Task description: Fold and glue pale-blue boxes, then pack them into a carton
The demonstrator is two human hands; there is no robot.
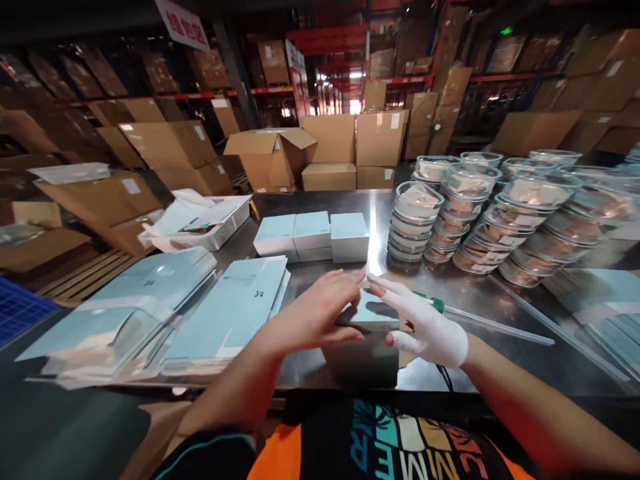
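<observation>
A small pale blue box (371, 313) stands near the front edge of the steel table (500, 293). My left hand (315, 313), bare, lies flat on its top left side with fingers spread. My right hand (425, 327), in a white glove, rests on its right side with fingers stretched toward the left hand. Neither hand grips the box. A green-handled tool (440, 305) lies just behind the right hand.
Three closed pale blue boxes (313, 237) sit in a row behind. Stacks of flat blue cartons (230, 310) lie at left, with a white tray (210, 223) beyond. Stacked glass bowls with lids (480, 213) fill the right side. Cardboard boxes (330, 150) and shelving stand behind.
</observation>
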